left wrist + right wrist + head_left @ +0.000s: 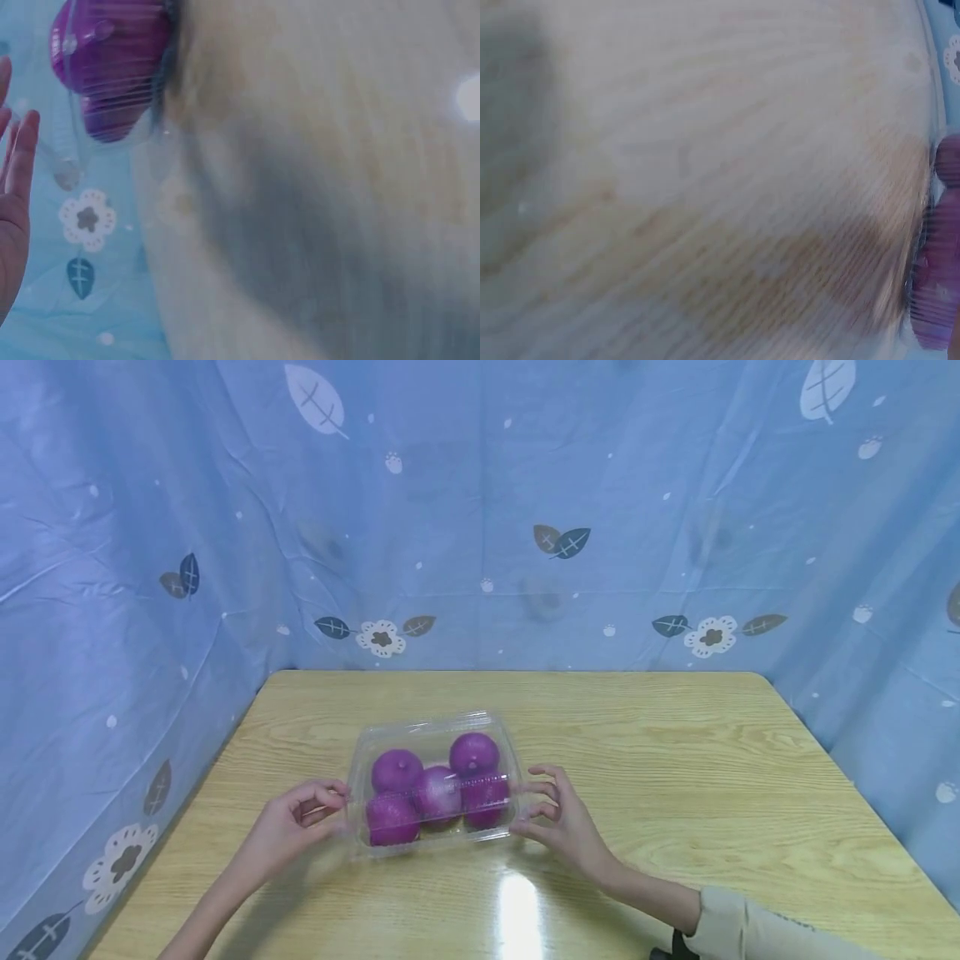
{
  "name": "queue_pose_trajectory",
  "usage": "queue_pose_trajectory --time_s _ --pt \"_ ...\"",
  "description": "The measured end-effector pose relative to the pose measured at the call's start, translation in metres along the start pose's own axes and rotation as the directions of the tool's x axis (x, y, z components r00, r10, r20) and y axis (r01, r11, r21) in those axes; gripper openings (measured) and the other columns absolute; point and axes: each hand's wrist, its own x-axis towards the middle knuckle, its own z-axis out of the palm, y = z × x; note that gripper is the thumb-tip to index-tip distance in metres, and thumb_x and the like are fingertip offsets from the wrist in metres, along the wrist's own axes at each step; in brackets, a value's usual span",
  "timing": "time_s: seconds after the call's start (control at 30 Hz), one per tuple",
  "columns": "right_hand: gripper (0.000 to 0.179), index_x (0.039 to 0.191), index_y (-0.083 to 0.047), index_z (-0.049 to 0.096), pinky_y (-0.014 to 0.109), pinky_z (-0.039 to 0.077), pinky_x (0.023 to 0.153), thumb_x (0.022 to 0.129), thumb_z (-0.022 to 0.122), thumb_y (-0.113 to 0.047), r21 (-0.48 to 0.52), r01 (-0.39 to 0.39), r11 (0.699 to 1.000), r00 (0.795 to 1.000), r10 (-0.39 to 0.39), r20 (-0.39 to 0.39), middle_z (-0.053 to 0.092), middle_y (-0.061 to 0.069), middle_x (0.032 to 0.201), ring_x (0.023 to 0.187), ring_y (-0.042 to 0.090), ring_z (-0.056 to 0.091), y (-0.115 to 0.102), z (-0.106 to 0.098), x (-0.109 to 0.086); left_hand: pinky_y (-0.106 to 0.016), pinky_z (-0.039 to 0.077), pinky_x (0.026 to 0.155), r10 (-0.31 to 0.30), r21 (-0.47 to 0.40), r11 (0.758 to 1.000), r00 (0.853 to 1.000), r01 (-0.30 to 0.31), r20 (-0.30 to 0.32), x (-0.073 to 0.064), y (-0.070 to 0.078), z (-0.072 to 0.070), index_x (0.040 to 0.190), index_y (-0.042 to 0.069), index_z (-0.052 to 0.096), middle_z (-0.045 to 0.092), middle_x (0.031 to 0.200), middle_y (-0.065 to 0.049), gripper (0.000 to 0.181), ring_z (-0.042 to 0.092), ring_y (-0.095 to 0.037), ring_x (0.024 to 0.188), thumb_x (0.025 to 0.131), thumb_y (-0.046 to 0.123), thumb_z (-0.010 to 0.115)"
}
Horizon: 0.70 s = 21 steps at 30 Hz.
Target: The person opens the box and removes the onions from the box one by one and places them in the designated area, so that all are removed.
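Observation:
A clear plastic clamshell box point(431, 839) sits on the wooden table, slightly askew. Inside it lie several round, glossy purple fruits point(397, 771), some with a small nub; they look like passion fruits. My left hand point(292, 818) is at the box's left side, its fingertips right at the edge. In the left wrist view, the fingers of that hand point(16, 187) are nearly straight. At the box's right side, my right hand point(566, 827) has its fingers spread, with fingertips and thumb overlapping the wall. The right wrist view shows only the ribbed side of the box point(922, 300).
The wood-grain table point(675, 760) extends to both sides of the box and behind it. A blue curtain point(480, 510) printed with leaves and flowers hangs around the back and sides. A bright light reflection point(519, 910) lies on the tabletop near the front.

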Motion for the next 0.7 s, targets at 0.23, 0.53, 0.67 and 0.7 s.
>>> queue_pose_trajectory --time_s 0.23,0.53,0.67,0.7 --pt "0.016 0.091 0.002 0.069 0.025 0.056 0.079 0.08 0.075 -0.009 -0.276 0.206 0.939 0.977 -0.181 0.114 0.059 0.021 0.122 0.093 0.027 0.067 0.0 -0.007 0.003 -0.023 0.053 0.085 0.012 -0.014 1.0 1.0 -0.012 -0.008 0.011 0.01 -0.01 0.086 -0.003 0.065 0.067 0.1 0.001 0.013 0.065 -0.007 0.095 0.078 -0.01 0.072" --pt "0.015 0.094 -0.001 0.071 0.022 0.055 0.081 0.08 0.074 -0.002 -0.353 0.434 0.829 0.87 -0.284 0.402 0.06 0.017 0.117 0.098 0.028 0.065 -0.004 -0.026 0.017 -0.02 0.056 0.076 -0.022 0.097 0.995 0.997 0.029 -0.067 0.036 0.023 -0.027 0.09 0.0 0.069 0.072 0.097 0.0 0.005 0.067 -0.003 0.088 0.085 0.0 0.069" --pt "0.014 0.092 -0.003 0.072 0.02 0.055 0.081 0.078 0.075 -0.002 -0.389 0.523 0.758 0.832 -0.356 0.425 0.067 0.013 0.106 0.095 0.024 0.066 -0.004 -0.025 0.019 -0.014 0.054 0.071 0.047 0.22 0.975 0.995 -0.025 -0.093 0.068 0.031 -0.041 0.092 -0.003 0.069 0.072 0.093 -0.014 0.006 0.066 0.001 0.081 0.089 0.001 0.066" --pt "0.014 0.091 -0.004 0.071 0.02 0.055 0.081 0.078 0.076 -0.002 -0.39 0.543 0.743 0.822 -0.377 0.427 0.068 0.012 0.103 0.095 0.024 0.067 -0.003 -0.024 0.018 -0.013 0.054 0.07 0.069 0.249 0.968 0.993 -0.044 -0.091 0.077 0.032 -0.046 0.093 -0.004 0.068 0.071 0.092 -0.016 0.007 0.066 0.002 0.08 0.09 0.001 0.065"
